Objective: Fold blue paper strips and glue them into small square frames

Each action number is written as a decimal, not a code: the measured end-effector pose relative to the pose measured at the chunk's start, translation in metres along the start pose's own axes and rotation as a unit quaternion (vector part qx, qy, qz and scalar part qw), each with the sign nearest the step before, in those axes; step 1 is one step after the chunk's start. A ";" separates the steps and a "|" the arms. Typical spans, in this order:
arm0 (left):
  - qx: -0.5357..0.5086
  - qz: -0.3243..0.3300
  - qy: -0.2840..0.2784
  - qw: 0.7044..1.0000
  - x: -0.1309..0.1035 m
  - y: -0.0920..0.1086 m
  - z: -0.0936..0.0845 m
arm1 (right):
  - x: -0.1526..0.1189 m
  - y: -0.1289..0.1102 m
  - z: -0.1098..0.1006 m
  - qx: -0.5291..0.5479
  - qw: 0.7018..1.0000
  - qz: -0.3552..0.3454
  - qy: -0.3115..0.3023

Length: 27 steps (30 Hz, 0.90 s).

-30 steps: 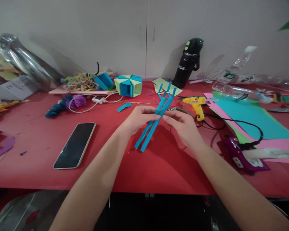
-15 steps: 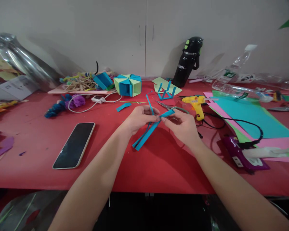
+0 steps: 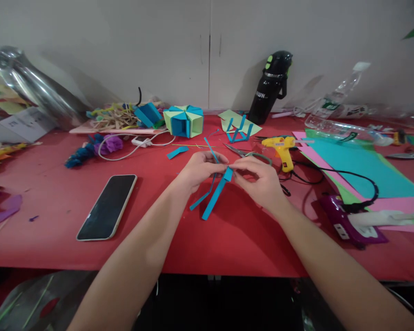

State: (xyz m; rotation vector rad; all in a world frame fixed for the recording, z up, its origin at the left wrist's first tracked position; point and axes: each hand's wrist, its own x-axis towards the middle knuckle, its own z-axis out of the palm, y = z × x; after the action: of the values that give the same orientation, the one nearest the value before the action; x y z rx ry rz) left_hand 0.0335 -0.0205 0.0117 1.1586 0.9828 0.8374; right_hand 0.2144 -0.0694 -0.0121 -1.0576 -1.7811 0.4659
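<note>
Blue paper strips [image 3: 214, 200] are pinched between my two hands over the middle of the red table. My left hand [image 3: 203, 170] is closed on them, with one thin strip sticking up past its fingers and another slanting down. At the strip's upper end, my right hand [image 3: 257, 177] pinches a short folded-over flap. Behind my hands lie a small blue paper piece [image 3: 177, 152], a pair of scissors [image 3: 239, 151] and a blue folded-strip frame [image 3: 239, 133] on pale green paper. A blue and green folded paper shape [image 3: 184, 122] stands farther back.
A phone [image 3: 107, 208] lies at left on the red table [image 3: 179, 248]. To the right are a yellow glue gun [image 3: 281, 149], coloured paper sheets [image 3: 362, 165] and a purple power strip [image 3: 352, 225]. A black bottle [image 3: 271, 87] leans at the back wall.
The upper end of the blue strip, which stuck out past my right fingers, is now folded down over itself. My right hand has moved slightly left, and the strips' lower ends have spread apart.
</note>
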 end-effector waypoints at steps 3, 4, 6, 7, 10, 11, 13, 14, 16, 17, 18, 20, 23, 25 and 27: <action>-0.015 -0.006 0.001 1.000 0.000 0.000 0.000 | 0.000 -0.001 0.000 0.008 1.000 0.010 0.002; -0.020 -0.006 -0.001 1.000 0.000 -0.001 0.000 | 0.000 -0.001 0.000 0.012 1.000 0.014 0.002; -0.028 -0.003 -0.005 1.000 0.001 -0.002 -0.001 | 0.000 -0.001 0.000 0.020 1.000 0.021 0.001; -0.031 -0.003 -0.005 0.999 0.002 -0.002 -0.001 | 0.000 -0.001 0.000 0.024 0.999 0.025 0.001; -0.051 -0.014 -0.006 0.999 0.003 -0.004 -0.002 | 0.000 -0.001 -0.001 0.035 0.999 0.025 0.000; -0.063 -0.019 -0.008 0.998 0.003 -0.004 -0.002 | 0.000 -0.001 -0.001 0.038 0.999 0.021 0.000; -0.083 -0.025 -0.017 0.996 0.004 -0.005 -0.003 | 0.000 -0.001 -0.002 0.040 0.999 0.011 0.001; -0.090 -0.025 -0.023 0.995 0.004 -0.005 -0.004 | 0.000 -0.001 -0.002 0.039 0.999 0.007 0.002; -0.097 -0.027 -0.035 0.994 0.004 -0.005 -0.005 | -0.001 -0.002 -0.003 0.038 0.999 0.005 0.002; -0.100 -0.027 -0.039 0.994 0.004 -0.005 -0.006 | -0.001 -0.002 -0.003 0.038 0.999 0.005 0.002; -0.103 -0.027 -0.042 0.993 0.004 -0.005 -0.006 | -0.001 -0.003 -0.003 0.038 0.999 0.003 0.003; -0.108 -0.028 -0.048 0.993 0.003 -0.005 -0.007 | -0.001 -0.003 -0.004 0.040 0.999 -0.002 0.005; -0.120 -0.034 -0.058 0.991 0.004 -0.004 -0.007 | -0.001 -0.002 -0.005 0.047 0.999 -0.009 0.009; -0.129 -0.044 -0.064 0.989 0.004 -0.003 -0.007 | -0.001 -0.001 -0.005 0.051 0.999 -0.014 0.007; -0.129 -0.053 -0.059 0.988 0.004 -0.001 -0.007 | -0.001 0.000 -0.005 0.060 0.998 -0.019 0.008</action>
State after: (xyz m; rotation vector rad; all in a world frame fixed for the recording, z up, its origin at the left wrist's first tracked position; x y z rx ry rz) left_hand 0.0280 -0.0149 0.0095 0.9157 0.8049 0.7759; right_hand 0.2187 -0.0707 -0.0105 -0.9396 -1.7330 0.5334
